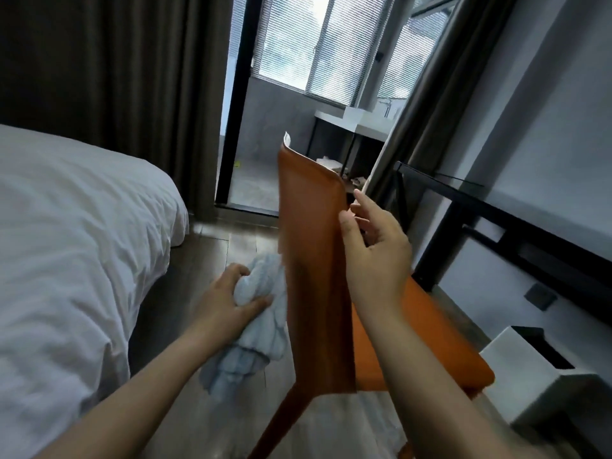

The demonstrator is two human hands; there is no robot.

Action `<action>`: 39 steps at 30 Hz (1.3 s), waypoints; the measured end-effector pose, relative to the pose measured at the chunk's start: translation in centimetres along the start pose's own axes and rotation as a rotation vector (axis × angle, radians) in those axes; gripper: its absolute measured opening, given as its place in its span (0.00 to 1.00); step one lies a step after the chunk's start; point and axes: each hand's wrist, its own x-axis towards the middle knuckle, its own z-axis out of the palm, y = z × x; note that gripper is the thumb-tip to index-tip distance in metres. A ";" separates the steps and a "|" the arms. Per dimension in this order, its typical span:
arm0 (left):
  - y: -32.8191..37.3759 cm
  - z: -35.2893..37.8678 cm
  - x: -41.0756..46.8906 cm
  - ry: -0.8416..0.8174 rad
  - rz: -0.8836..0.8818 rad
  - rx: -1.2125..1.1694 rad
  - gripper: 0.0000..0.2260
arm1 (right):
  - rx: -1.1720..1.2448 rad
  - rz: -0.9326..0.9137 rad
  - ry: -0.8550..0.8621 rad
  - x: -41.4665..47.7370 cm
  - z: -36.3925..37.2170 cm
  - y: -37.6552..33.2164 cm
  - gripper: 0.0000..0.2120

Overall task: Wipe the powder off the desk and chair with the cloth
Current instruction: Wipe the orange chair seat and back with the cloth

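At centre we see the left hand (228, 298) gripping a bunched cloth (265, 329) against the back of the orange chair (314, 260), while the right hand (376, 250) pinches that back's edge. The black tabletop (496, 207) runs along the right.

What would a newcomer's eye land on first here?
The orange chair at centre, its backrest edge held by the right hand. Next, the pale blue cloth bunched in the left hand at the backrest's left side. A white bed fills the left, a black desk the right.
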 end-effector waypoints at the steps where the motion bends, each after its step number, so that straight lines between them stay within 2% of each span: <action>1: 1.3 -0.7 -1.2 0.005 0.011 -0.022 0.20 | -0.008 0.033 -0.019 -1.4 -1.4 0.3 0.17; 5: 5.7 -2.4 -6.2 -0.023 0.017 -0.122 0.22 | 0.066 0.223 -0.123 -7.2 -6.8 2.1 0.20; 8: 8.7 -2.0 -9.3 -0.095 0.019 -0.217 0.23 | 0.241 0.397 -0.263 -10.4 -8.6 3.1 0.27; 11: 10.7 -0.9 -10.7 -0.121 0.020 -0.247 0.22 | 0.405 0.487 -0.387 -11.8 -9.0 4.1 0.34; 14: 11.2 0.3 -11.0 -0.179 -0.003 -0.253 0.24 | 0.589 0.546 -0.475 -12.6 -8.7 5.3 0.29; 18: 10.4 1.8 -10.9 -0.312 -0.091 -0.425 0.28 | 0.728 0.517 -0.525 -13.1 -8.2 7.0 0.22; 22: 9.5 3.2 -10.7 -0.408 -0.208 -0.629 0.23 | 0.747 0.542 -0.585 -13.3 -8.3 8.5 0.19; 27: 8.7 5.3 -10.3 -0.344 -0.077 -0.393 0.21 | 0.709 0.647 -0.478 -13.9 -8.6 10.9 0.24; 30: 8.9 6.0 -9.6 -0.346 -0.053 -0.267 0.22 | 0.643 0.704 -0.423 -13.0 -9.7 11.5 0.23; 35: 9.6 5.4 -8.2 -0.344 -0.037 0.138 0.27 | 0.116 0.596 -0.423 -10.8 -12.3 12.2 0.23; 39: 11.4 4.1 -8.6 -0.448 -0.081 0.303 0.20 | -0.047 0.666 -0.427 -9.7 -13.9 10.9 0.25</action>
